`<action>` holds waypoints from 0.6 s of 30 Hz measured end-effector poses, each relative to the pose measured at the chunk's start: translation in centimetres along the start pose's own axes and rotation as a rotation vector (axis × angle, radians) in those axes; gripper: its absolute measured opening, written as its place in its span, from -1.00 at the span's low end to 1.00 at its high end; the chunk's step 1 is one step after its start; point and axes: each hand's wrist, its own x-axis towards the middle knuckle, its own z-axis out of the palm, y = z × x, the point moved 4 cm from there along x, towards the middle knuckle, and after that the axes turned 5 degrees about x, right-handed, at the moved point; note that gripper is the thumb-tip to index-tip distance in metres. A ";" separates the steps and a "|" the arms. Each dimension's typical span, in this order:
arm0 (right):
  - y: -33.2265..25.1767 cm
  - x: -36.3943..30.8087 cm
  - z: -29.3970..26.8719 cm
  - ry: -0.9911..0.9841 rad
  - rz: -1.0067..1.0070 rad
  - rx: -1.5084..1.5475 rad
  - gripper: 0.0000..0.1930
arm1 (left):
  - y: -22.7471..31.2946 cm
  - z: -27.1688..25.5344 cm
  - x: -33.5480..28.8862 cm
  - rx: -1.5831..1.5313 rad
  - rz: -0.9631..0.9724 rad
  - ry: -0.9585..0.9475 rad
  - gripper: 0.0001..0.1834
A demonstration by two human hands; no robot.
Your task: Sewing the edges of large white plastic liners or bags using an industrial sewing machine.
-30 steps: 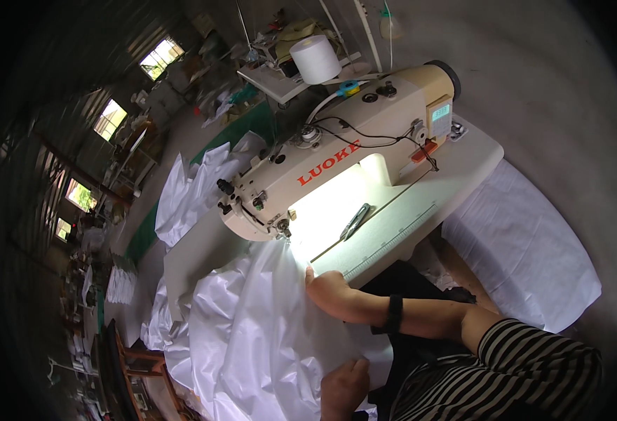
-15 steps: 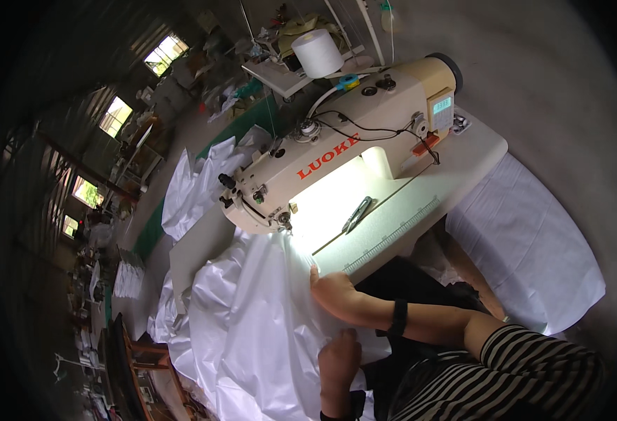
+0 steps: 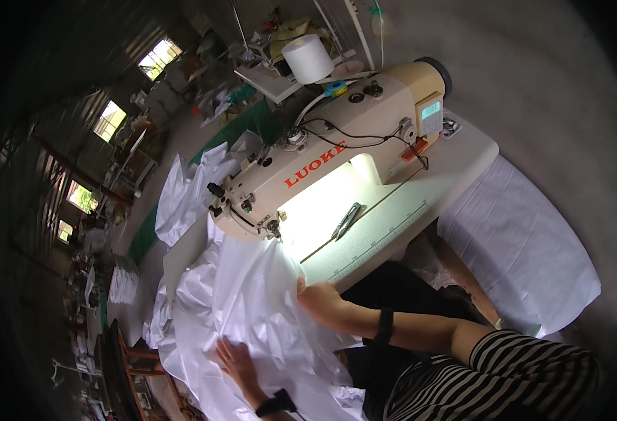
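A sheet of glossy white fabric (image 3: 249, 295) runs from under the needle area of a cream sewing machine (image 3: 322, 151) and falls in folds over the table's left and front edges. My right hand (image 3: 317, 298) is at the fabric's right edge, beside the front of the table, its fingers closed on the cloth; most of them are hidden. Lower and to the left, my left hand (image 3: 235, 362) lies on the hanging fabric with fingers spread. Thread snips (image 3: 346, 221) rest on the lit machine bed, apart from both hands.
A white thread cone (image 3: 307, 59) stands behind the machine. More white fabric (image 3: 189, 182) is heaped beyond the machine head, and a white cloth (image 3: 519, 245) hangs at the right. A wooden frame (image 3: 140, 365) stands at lower left.
My left hand has moved left from beside my right hand, and its closed fingers have spread onto the fabric. My right hand stays at the fabric's edge. The whole view has shifted slightly.
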 end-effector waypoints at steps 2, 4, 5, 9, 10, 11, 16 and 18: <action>0.0 1.3 0.6 -0.039 0.031 -0.032 -0.35 | -2.4 0.9 5.2 0.033 0.066 -0.033 -0.33; -0.1 2.6 0.6 -0.004 0.058 -0.060 -0.34 | -3.5 1.4 9.9 -0.010 0.138 -0.039 -0.37; 0.1 3.5 0.8 -0.088 0.068 -0.043 -0.35 | -3.6 1.5 11.8 -0.028 0.156 -0.013 -0.38; 1.4 4.6 -1.1 -0.152 0.143 0.164 -0.43 | -2.5 0.6 17.5 -0.009 0.282 -0.086 -0.49; 1.9 4.1 -1.7 -0.161 0.132 0.142 -0.43 | -2.1 0.0 18.4 0.004 0.241 -0.218 -0.38; 2.8 2.6 -2.6 -0.032 0.124 0.395 -0.47 | -1.7 -1.2 17.7 -0.014 0.225 -0.211 -0.42; 6.4 -8.5 -1.4 0.160 0.043 1.067 -0.47 | 3.2 -6.8 -0.4 -0.952 0.218 0.109 -0.75; 6.8 -11.3 1.8 0.127 0.040 1.125 -0.47 | 7.0 -4.5 -10.5 -1.304 0.061 0.013 -0.84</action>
